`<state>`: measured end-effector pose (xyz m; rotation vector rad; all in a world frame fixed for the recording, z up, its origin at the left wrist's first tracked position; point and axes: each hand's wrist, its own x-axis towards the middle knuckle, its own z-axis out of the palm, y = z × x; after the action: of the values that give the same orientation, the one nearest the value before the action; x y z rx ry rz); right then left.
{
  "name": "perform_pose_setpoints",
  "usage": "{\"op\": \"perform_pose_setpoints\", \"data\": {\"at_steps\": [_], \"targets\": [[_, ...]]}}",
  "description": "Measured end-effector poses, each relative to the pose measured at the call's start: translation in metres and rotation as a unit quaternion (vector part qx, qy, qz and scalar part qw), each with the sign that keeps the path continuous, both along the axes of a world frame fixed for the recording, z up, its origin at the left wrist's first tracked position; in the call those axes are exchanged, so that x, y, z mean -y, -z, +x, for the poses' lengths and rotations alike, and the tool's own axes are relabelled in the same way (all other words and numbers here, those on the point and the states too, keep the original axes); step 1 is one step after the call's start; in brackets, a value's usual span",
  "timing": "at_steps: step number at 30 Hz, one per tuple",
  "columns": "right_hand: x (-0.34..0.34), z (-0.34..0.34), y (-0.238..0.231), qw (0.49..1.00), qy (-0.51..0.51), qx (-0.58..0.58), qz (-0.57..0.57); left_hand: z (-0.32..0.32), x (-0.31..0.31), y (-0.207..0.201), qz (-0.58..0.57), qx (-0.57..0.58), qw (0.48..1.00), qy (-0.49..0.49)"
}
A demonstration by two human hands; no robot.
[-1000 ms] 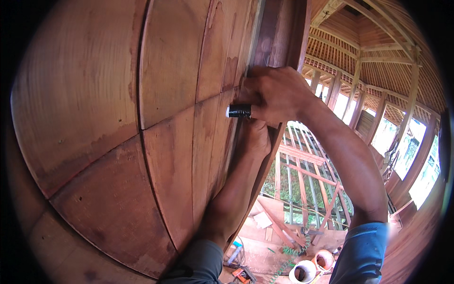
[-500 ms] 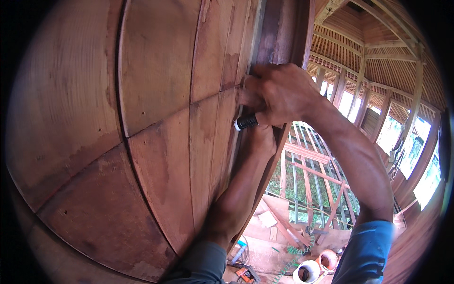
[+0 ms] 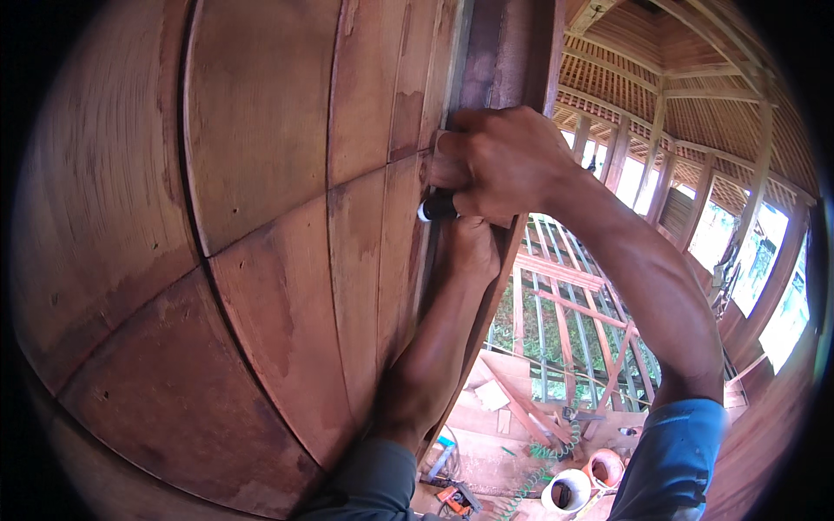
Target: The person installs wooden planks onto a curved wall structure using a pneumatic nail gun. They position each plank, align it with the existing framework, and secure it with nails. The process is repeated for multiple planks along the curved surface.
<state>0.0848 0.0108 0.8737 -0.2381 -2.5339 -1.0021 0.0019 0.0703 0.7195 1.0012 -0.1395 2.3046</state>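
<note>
right hand (image 3: 508,161) grips dark cylindrical tool (image 3: 437,209).

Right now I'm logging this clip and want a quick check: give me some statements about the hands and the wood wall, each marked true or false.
1. The right hand grips a small dark tool with a light tip against the wood. True.
2. The left hand is above the right hand. False: it is just below it, pressed to the edge of the plank wall.
3. The wall is painted white. False: it is bare reddish-brown wood.
4. Both forearms come out of blue-grey sleeves. True.
5. A white bucket stands far below on the floor. True.
6. The left hand holds a hammer. False: no hammer shows.
</note>
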Motion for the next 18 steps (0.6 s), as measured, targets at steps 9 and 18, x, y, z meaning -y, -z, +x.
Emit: {"op": "perform_pose_setpoints", "data": {"at_steps": [9, 18], "targets": [[-0.0027, -0.0032, -0.0047, 1.0, -0.001, 0.005, -0.017, 0.0004, 0.003, -0.0078, -0.015, 0.025, 0.999, 0.036], [-0.0043, -0.0004, -0.0041, 1.0, -0.006, -0.004, -0.001, 0.0008, 0.0023, -0.0046, -0.039, 0.003, 0.998, -0.042]]}}
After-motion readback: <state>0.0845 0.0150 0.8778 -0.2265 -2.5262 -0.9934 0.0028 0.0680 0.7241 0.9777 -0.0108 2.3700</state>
